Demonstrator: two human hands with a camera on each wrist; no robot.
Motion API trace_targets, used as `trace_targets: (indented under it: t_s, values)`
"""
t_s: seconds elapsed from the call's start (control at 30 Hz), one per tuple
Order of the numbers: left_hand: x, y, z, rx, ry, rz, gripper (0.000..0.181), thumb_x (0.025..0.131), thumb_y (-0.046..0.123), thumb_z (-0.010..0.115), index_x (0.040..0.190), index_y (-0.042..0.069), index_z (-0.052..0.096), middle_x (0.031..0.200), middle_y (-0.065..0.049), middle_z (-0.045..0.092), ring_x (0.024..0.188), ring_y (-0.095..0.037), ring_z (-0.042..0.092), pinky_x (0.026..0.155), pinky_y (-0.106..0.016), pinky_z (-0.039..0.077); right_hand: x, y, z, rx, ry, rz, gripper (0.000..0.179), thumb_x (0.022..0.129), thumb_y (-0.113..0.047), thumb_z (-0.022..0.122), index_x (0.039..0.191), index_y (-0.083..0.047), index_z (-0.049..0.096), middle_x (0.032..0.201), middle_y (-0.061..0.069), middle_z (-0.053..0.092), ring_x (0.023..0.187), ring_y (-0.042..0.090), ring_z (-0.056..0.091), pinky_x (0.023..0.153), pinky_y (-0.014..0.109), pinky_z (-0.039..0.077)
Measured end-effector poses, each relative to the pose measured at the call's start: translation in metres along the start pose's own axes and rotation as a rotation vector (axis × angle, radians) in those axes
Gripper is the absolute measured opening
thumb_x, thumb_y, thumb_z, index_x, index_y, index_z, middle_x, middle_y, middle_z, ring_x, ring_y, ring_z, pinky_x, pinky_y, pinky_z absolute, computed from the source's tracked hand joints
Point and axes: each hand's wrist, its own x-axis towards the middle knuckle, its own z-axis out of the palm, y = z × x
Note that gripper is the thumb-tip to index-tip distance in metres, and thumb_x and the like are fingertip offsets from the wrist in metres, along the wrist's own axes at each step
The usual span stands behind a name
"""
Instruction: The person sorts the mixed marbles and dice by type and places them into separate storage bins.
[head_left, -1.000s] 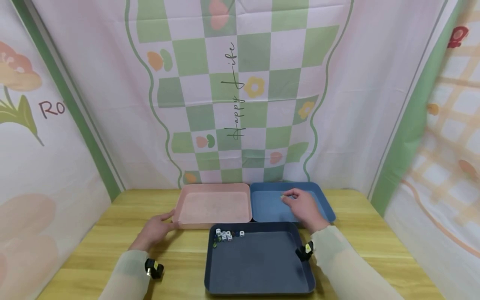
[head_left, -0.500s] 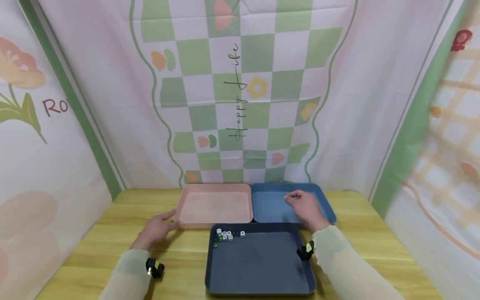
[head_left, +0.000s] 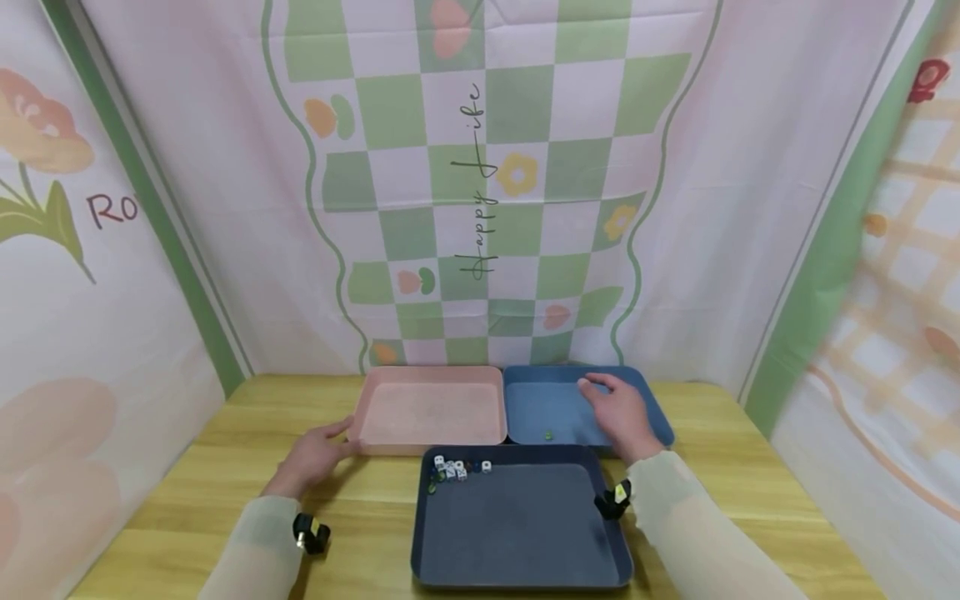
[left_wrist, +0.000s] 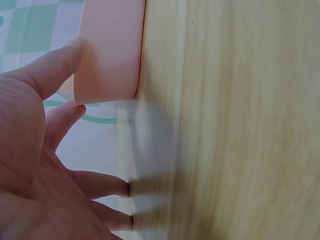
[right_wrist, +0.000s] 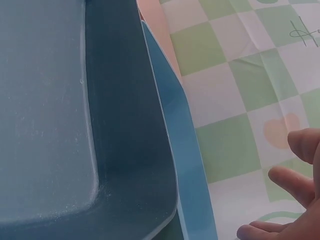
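Note:
My right hand (head_left: 619, 414) hovers over the blue tray (head_left: 650, 392), thumb and fingers apart and holding nothing. A small green bead-like piece (head_left: 548, 435) lies near the front of that tray, left of the hand. At the left end of the pink tray (head_left: 429, 369), my left hand (head_left: 313, 458) touches the corner with thumb and index finger. In the left wrist view its thumb (left_wrist: 67, 55) lies against the outer wall and the other fingers reach down to the table. Several white dice (head_left: 452, 470) sit in the dark grey tray (head_left: 517, 533), at its back left corner.
Small green pieces (head_left: 432, 488) and dark ones lie beside the dice. All the trays stand close together on a wooden table (head_left: 360, 525). A patterned cloth (head_left: 510, 208) hangs right behind the pink and blue trays.
The fingers of my right hand have parted and moved slightly right. The green piece now shows lying in the blue tray. My left hand stays at the pink tray.

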Motion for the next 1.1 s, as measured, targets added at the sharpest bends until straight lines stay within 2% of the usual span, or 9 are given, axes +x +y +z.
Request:
trace_targets:
  t_s: [0.27,0.7,0.93,1.1]
  values:
    - [0.004,-0.002,0.001,0.052,0.014,-0.001,0.073,0.089,0.061,0.064,0.151,0.027,0.045,0.153,-0.025,0.034,0.138,-0.055,0.026,0.093,-0.086,0.003,-0.002,-0.001,0.001,0.013,-0.034,0.033,0.070,0.098,-0.058,0.053,0.148,-0.010,0.047,0.158,0.018,0.030,0.141,0.042,0.028,0.106,0.061,0.035]
    - [0.003,-0.003,0.000,0.047,0.011,0.000,0.076,0.088,0.065,0.063,0.151,0.028,0.045,0.154,-0.025,0.033,0.137,-0.057,0.024,0.091,-0.087,0.001,-0.002,-0.001,0.010,0.037,-0.047,0.013,0.061,0.099,-0.049,0.058,0.145,-0.008,0.052,0.153,0.018,0.039,0.137,0.041,0.035,0.106,0.058,0.036]
    - [0.004,-0.004,0.000,0.035,0.006,0.006,0.077,0.087,0.066,0.063,0.151,0.028,0.044,0.154,-0.025,0.033,0.137,-0.056,0.025,0.094,-0.085,0.006,-0.008,-0.013,0.023,0.043,-0.037,-0.015,0.058,0.098,-0.045,0.061,0.143,-0.009,0.054,0.153,0.018,0.040,0.140,0.041,0.032,0.106,0.059,0.036]
    - [0.002,-0.002,0.000,0.022,0.003,0.005,0.075,0.088,0.063,0.064,0.151,0.028,0.044,0.155,-0.024,0.033,0.138,-0.055,0.024,0.096,-0.084,0.006,-0.014,-0.019,0.037,0.049,-0.085,-0.022,0.056,0.097,-0.045,0.064,0.142,-0.013,0.055,0.155,0.017,0.038,0.140,0.040,0.034,0.105,0.060,0.037]
